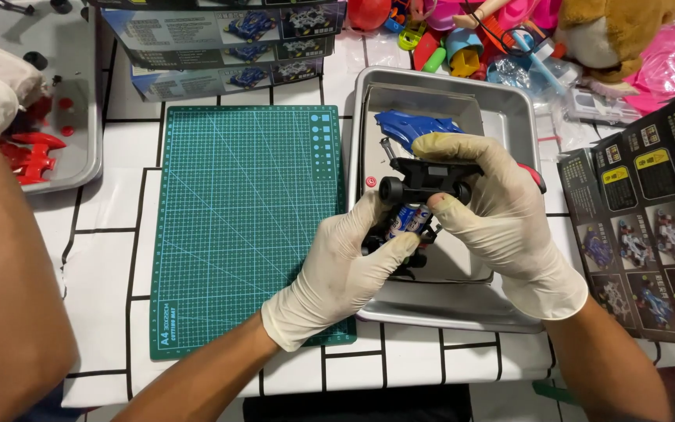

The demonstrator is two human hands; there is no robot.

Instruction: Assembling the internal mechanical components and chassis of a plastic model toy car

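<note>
While over steel tray [509, 105], both gloved hands grip black toy-car chassis [423, 184]; left hand [345, 270] below, right hand [494, 207] above.

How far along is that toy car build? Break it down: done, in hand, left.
Done: the black chassis already carries wheels, and batteries sit in it. In hand: the left hand and right hand, both gloved, hold the chassis over the metal tray. Left, it seems: the blue body shell lies loose in the tray, not fitted.
</note>
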